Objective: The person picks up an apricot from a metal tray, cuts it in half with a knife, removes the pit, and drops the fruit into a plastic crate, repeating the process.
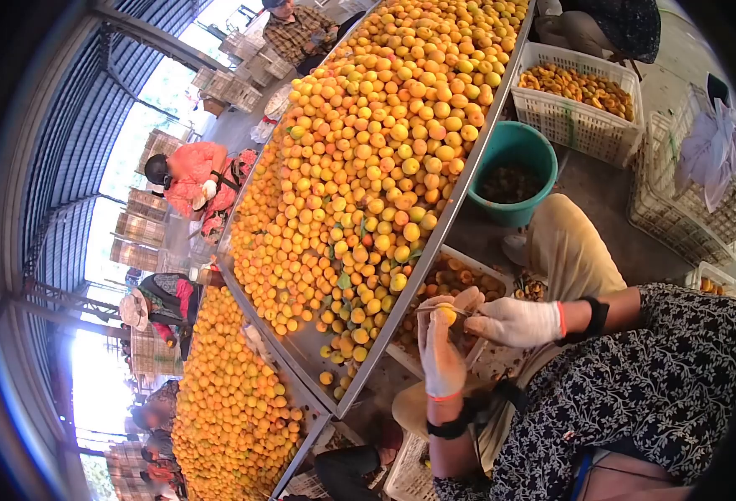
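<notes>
My left hand point(444, 355), in a white glove, holds a yellow-orange apricot point(446, 315) between its raised fingers and thumb. From the other side, my gloved right hand point(518, 322) is closed on a thin, narrow tool point(431, 309) that lies across the fruit. Its kind is too small to make out, though it looks like a slim blade. Both hands are above a white crate point(502, 281) with apricot pieces in it, partly hidden by my hands. Just beyond the crate, a heap of whole apricots point(368, 167) covers a metal-edged table point(445, 219).
A teal bucket point(514, 134) with dark contents stands beside my knee. Behind it is a white crate of cut apricots point(579, 125), with stacked crates point(685, 192) farther right. Several people, one in an orange top point(192, 175), sit across the table. A second apricot heap point(226, 392) lies lower left.
</notes>
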Demonstrator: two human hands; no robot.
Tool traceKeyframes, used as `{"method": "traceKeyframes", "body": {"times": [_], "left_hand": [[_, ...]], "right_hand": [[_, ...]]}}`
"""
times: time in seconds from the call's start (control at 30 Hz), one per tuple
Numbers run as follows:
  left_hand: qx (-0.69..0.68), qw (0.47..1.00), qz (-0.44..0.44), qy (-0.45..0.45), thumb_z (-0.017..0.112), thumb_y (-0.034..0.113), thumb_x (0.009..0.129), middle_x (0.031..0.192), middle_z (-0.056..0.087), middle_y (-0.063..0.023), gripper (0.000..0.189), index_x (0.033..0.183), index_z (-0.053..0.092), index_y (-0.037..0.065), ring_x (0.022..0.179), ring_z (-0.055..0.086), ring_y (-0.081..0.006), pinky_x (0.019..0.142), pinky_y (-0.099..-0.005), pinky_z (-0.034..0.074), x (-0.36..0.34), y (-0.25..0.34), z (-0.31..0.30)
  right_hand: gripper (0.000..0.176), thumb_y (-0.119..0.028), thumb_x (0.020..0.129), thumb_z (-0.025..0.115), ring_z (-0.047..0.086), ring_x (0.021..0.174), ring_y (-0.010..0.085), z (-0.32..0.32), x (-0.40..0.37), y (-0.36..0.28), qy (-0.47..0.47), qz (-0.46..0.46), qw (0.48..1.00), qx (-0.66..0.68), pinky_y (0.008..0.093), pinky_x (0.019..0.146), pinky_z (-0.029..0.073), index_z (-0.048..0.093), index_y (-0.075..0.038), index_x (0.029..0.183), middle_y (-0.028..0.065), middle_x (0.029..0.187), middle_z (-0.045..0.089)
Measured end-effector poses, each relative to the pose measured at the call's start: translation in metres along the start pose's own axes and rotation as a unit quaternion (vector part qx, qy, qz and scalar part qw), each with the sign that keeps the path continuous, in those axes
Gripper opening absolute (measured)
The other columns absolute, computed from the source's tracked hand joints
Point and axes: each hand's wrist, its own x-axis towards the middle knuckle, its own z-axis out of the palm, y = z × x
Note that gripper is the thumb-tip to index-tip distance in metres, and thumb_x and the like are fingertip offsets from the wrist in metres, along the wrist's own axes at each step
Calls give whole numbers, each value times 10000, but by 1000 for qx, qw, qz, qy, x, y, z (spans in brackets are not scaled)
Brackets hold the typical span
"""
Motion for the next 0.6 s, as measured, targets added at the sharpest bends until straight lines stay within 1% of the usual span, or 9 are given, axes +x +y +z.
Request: {"method": "traceKeyframes", "body": {"times": [0.1, 0.13, 0.23, 0.3, 0.4, 0.47, 0.5, 0.53, 0.6], "left_hand": [[77, 996, 17, -34, 317, 176, 1042, 1194, 554, -196, 334, 1218, 516, -27, 1143, 506, -363, 1022, -430, 383, -3, 1, -8], [471, 865, 170, -23, 351, 247, 1029, 1278, 552, -234, 300, 1174, 452, 5, 1186, 537, -328, 1021, -440, 420, -5, 11, 4], [34, 991, 69, 108, 309, 389, 1049, 1362, 480, -232, 461, 1329, 339, 24, 1241, 491, -369, 1049, -479, 387, -14, -37, 36], [18, 992, 65, 110, 320, 466, 1030, 1367, 474, -233, 513, 1351, 308, 65, 1249, 484, -371, 1052, -473, 386, -14, -44, 31], [-89, 994, -43, -47, 362, 477, 1020, 1343, 491, -227, 450, 1310, 366, 133, 1199, 517, -335, 1038, -437, 396, -8, -21, 13], [-84, 995, -60, -9, 358, 436, 1029, 1338, 497, -226, 435, 1328, 357, 120, 1167, 531, -318, 1017, -424, 408, -7, -23, 14], [-82, 993, -82, 28, 354, 395, 1038, 1332, 503, -225, 422, 1346, 348, 106, 1135, 545, -301, 996, -412, 420, -8, -28, 17], [242, 963, 63, 99, 340, 314, 1042, 1277, 519, -190, 357, 1270, 399, 46, 1073, 544, -257, 944, -382, 435, -12, -36, 23], [154, 979, 66, 112, 336, 302, 1042, 1238, 512, -170, 342, 1219, 421, 22, 1064, 531, -245, 938, -370, 432, -12, -44, 32]], "right_hand": [[424, -381, 1024, 430, 610, 755, 242, -10, -1, 0, -65, 64, 996, 16, 378, 703, 494, 596, 8, 991, 158, 778, 622], [424, -381, 1024, 430, 610, 755, 242, -7, -4, -1, -64, 64, 996, 16, 378, 703, 494, 596, 8, 991, 158, 778, 622], [414, -370, 1028, 415, 626, 779, 261, 4, -8, -2, 41, 16, 991, -128, 378, 710, 496, 606, -4, 997, 150, 788, 634], [421, -381, 1029, 400, 634, 726, 291, 7, -10, 0, 39, -5, 999, -35, 389, 674, 504, 609, -16, 1015, 137, 756, 637], [420, -372, 1032, 391, 604, 690, 282, -11, -8, 4, -91, 206, 959, 170, 387, 636, 486, 600, -17, 946, 142, 762, 621], [421, -376, 1033, 391, 594, 689, 248, -11, -6, 10, -113, 245, 940, 210, 360, 616, 479, 602, -27, 927, 123, 754, 612], [425, -394, 1034, 387, 566, 663, 203, -2, -4, 28, -26, 68, 996, 59, 322, 584, 463, 607, -46, 927, 82, 727, 582], [429, -411, 1035, 384, 538, 636, 158, 6, -3, 37, 60, -114, 987, -94, 283, 551, 447, 613, -64, 928, 41, 700, 553], [434, -425, 1035, 375, 524, 634, 128, 12, -2, 42, 64, -104, 991, -55, 259, 536, 431, 616, -77, 937, 16, 693, 530]]}}
